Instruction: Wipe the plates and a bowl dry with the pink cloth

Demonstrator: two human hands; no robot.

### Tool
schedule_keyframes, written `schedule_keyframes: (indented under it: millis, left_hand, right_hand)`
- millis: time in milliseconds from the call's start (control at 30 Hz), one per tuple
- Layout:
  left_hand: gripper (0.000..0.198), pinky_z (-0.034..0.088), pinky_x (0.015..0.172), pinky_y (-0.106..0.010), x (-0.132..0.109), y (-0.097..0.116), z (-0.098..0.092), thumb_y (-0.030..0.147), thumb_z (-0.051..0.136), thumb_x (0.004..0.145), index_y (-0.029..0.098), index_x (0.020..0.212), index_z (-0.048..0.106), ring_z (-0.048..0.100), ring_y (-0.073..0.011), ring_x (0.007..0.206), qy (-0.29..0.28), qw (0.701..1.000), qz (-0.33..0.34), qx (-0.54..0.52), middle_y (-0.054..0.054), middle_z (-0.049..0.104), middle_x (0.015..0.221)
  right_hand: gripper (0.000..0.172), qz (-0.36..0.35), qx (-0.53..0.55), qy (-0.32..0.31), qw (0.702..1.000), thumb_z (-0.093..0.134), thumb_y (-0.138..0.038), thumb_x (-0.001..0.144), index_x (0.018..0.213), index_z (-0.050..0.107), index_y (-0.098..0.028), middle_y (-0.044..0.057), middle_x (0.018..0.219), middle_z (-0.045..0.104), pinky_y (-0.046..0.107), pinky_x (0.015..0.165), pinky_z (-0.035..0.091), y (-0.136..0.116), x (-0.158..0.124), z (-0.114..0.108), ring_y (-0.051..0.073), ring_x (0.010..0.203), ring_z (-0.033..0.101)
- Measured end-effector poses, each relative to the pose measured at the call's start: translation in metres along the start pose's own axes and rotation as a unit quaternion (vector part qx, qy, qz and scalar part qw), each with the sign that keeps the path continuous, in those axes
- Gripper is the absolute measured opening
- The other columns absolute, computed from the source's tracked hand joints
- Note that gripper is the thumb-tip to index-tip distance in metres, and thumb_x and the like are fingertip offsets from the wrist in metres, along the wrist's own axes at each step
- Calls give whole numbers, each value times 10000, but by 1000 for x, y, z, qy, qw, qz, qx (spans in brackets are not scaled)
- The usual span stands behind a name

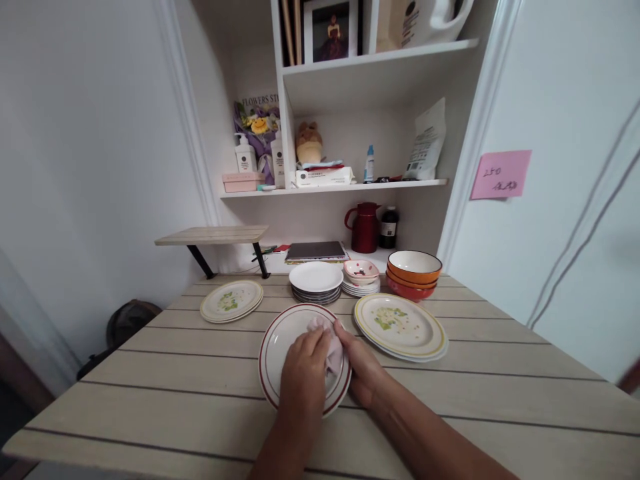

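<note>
A white plate (pixel 273 363) with a dark red rim is tilted toward me above the near middle of the table. My left hand (pixel 306 363) presses a pale pink cloth (pixel 333 357) against the plate's upper right face, its fingers bent over the cloth. My right hand (pixel 361 363) grips the plate's right edge, thumb on the front near the cloth and the other fingers hidden behind. Just right of this hand lies a stack of large plates (pixel 400 327) with a yellow rim and a green floral print.
Behind the held plate stand a stack of white plates (pixel 316 277), small dishes (pixel 361 270) and orange and red bowls (pixel 414 273). Floral plates (pixel 233 300) lie at left, near a small raised wooden shelf (pixel 213 235). A red jug (pixel 365 228) stands at the back.
</note>
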State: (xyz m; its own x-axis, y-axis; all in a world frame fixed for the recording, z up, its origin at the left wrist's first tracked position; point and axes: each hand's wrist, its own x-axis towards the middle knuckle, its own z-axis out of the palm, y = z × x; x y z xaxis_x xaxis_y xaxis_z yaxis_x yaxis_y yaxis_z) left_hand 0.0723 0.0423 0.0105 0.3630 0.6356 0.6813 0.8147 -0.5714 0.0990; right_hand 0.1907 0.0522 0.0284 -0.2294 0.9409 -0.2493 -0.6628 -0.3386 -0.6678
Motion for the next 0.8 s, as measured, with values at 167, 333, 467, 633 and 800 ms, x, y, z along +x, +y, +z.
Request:
schedule_keyframes:
  millis: [167, 333, 467, 633, 800]
  left_hand:
    - [453, 507, 843, -337, -39, -14, -23, 13, 474, 846, 253, 1195, 636, 648, -195, 1052, -14, 993, 99, 67, -28, 710, 1182]
    - [489, 431, 943, -386, -62, -46, -51, -10, 441, 840, 272, 1182, 648, 662, -192, 1012, -21, 991, 18, 133, -18, 709, 1187]
    - [441, 418, 972, -441, -33, -50, -56, 24, 446, 861, 234, 1196, 643, 641, -229, 1052, -54, 981, -83, 164, -65, 687, 1209]
    - [402, 493, 879, -405, 17, -15, -39, 34, 475, 863, 133, 1229, 609, 649, -244, 988, -85, 972, -105, 190, -109, 685, 1119]
    - [466, 534, 834, -359, 15, 12, -15, -15, 455, 838, 116, 1269, 576, 655, -232, 991, -54, 978, -56, 194, -119, 681, 1159]
  right_hand:
    - [534, 48, 13, -28, 998, 405, -513, 967, 1091, 648, -53, 164, 915, 763, 391, 937, 516, -3, -1, 0, 241, 906, 727]
    - [435, 11, -20, 3, 1000, 480, -419, 958, 1172, 614, -65, 156, 936, 763, 411, 944, 512, -3, -3, 4, 241, 877, 734]
    - [376, 1, -48, 2, 999, 507, -378, 949, 1167, 622, -94, 141, 950, 765, 408, 953, 507, -1, -5, 6, 233, 888, 734]
    - [377, 1, -57, -25, 998, 527, -396, 936, 1119, 648, -89, 140, 915, 768, 412, 933, 517, 2, -5, 4, 241, 869, 736]
    - [344, -4, -56, 1, 998, 501, -369, 954, 1093, 658, -98, 119, 911, 771, 371, 919, 521, -1, -7, 5, 221, 855, 735]
